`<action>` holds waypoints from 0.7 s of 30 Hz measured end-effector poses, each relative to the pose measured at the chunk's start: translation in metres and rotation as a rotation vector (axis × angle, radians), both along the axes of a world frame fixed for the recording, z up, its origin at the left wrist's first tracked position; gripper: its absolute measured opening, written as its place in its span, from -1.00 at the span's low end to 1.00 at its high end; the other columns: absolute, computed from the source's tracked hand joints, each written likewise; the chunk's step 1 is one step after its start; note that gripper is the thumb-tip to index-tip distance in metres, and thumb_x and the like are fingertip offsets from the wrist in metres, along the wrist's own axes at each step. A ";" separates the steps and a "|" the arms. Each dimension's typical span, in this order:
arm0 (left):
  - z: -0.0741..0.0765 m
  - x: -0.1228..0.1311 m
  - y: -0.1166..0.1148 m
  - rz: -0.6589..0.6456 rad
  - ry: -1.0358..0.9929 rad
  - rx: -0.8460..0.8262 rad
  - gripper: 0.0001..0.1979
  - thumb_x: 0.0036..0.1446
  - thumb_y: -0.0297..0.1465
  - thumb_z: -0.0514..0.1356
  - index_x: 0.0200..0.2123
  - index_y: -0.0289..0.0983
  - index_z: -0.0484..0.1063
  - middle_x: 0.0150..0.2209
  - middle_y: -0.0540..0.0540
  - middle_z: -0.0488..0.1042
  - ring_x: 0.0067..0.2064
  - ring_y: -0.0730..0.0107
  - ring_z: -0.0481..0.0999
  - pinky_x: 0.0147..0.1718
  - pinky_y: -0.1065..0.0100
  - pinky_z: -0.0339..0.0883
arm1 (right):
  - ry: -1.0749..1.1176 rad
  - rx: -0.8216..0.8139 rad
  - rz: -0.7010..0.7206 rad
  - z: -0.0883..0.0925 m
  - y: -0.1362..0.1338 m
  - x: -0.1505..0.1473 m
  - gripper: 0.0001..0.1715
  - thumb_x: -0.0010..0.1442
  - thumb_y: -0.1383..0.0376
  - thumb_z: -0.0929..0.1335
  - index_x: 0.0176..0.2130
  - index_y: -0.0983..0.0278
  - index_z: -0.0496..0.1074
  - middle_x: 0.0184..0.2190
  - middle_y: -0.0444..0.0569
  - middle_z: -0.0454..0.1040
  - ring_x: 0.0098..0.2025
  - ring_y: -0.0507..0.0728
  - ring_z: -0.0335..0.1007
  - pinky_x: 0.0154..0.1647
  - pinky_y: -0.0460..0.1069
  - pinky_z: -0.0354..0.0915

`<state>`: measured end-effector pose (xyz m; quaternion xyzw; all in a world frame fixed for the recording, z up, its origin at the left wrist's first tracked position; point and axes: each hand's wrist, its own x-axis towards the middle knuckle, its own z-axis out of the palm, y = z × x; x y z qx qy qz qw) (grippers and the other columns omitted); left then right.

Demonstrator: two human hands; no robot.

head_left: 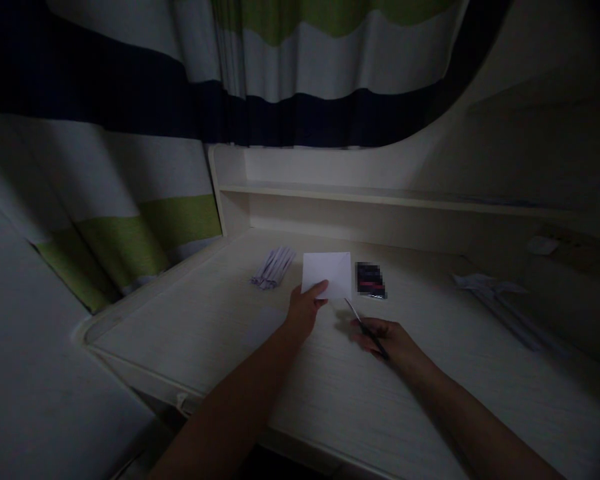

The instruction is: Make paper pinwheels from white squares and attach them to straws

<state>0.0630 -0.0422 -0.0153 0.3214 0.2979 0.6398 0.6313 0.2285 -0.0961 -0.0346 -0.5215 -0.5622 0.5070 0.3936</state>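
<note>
My left hand [306, 308] grips a white sheet of paper [330, 275] at its lower edge, with the thumb on top. A faint diagonal crease shows on its right part. In my right hand [383, 339] is a pair of scissors [367, 333] with dark handles. Their narrow blade points up and left, its tip just below the sheet's lower right corner. I cannot tell whether the blades are apart. Close behind the sheet's right side lies a phone [371, 280] with a blurred-out screen.
A bundle of white paper strips [273, 268] lies left of the held sheet. Another pale sheet [263, 327] rests on the white desk [300, 393] beside my left forearm. Folded paper pieces [500, 307] lie at the right. A low shelf [380, 195] runs along the back beneath a striped curtain [325, 113].
</note>
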 end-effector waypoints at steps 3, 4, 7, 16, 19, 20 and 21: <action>0.001 -0.001 0.002 0.043 -0.023 -0.027 -0.70 -0.29 -0.42 0.29 -0.36 -0.33 0.44 -0.26 -0.16 0.46 -0.31 0.33 0.45 -0.45 0.45 0.28 | 0.035 0.013 -0.066 -0.002 0.003 0.002 -0.40 -0.31 0.15 0.44 -0.22 0.34 0.35 -0.70 -0.22 0.28 -0.69 -0.06 0.09 -0.69 -0.13 -0.02; 0.001 -0.001 0.002 0.056 -0.020 -0.037 -0.70 -0.29 -0.41 0.29 -0.37 -0.34 0.44 -0.27 -0.16 0.47 -0.30 0.33 0.45 -0.45 0.45 0.28 | 0.045 0.018 -0.080 -0.002 0.004 0.003 -0.39 -0.31 0.15 0.44 -0.22 0.34 0.33 -0.68 -0.20 0.31 -0.68 -0.05 0.11 -0.69 -0.12 -0.01; 0.003 -0.002 0.000 0.094 -0.004 -0.053 -0.69 -0.31 -0.41 0.30 -0.37 -0.34 0.43 -0.27 -0.16 0.47 -0.29 0.32 0.45 -0.45 0.44 0.28 | 0.036 0.027 -0.102 -0.003 0.006 0.005 -0.45 -0.25 0.15 0.41 -0.24 0.33 0.29 -0.64 -0.16 0.36 -0.67 -0.04 0.15 -0.68 -0.12 0.00; 0.004 -0.001 -0.002 0.091 0.042 -0.008 -0.66 -0.30 -0.37 0.30 -0.34 -0.34 0.44 -0.28 -0.19 0.47 -0.28 0.27 0.46 -0.42 0.38 0.30 | 0.054 0.071 -0.187 -0.005 0.008 0.008 -0.55 -0.22 0.18 0.41 -0.29 0.31 0.32 -0.63 -0.16 0.36 -0.65 -0.02 0.19 -0.66 -0.13 0.02; 0.002 -0.001 -0.001 0.107 0.074 0.006 -0.63 -0.30 -0.34 0.30 -0.32 -0.35 0.43 -0.27 -0.19 0.48 -0.29 0.27 0.46 -0.44 0.39 0.30 | 0.195 0.083 -0.216 0.002 0.004 0.007 -0.53 -0.21 0.16 0.43 -0.28 0.30 0.33 -0.60 -0.13 0.38 -0.60 0.00 0.23 -0.64 -0.12 0.06; 0.002 -0.001 -0.001 0.121 0.087 0.019 -0.62 -0.30 -0.33 0.30 -0.32 -0.35 0.43 -0.27 -0.19 0.48 -0.29 0.27 0.46 -0.45 0.40 0.30 | 0.248 0.094 -0.210 0.005 0.002 0.006 -0.53 -0.21 0.16 0.43 -0.28 0.29 0.33 -0.60 -0.13 0.38 -0.59 0.00 0.24 -0.63 -0.12 0.07; 0.002 -0.001 -0.002 0.137 0.096 0.033 -0.62 -0.29 -0.32 0.30 -0.32 -0.35 0.43 -0.27 -0.19 0.48 -0.29 0.27 0.46 -0.46 0.40 0.30 | 0.299 0.109 -0.196 0.008 -0.001 0.006 -0.55 -0.20 0.17 0.44 -0.28 0.28 0.34 -0.59 -0.13 0.37 -0.58 0.00 0.24 -0.62 -0.12 0.08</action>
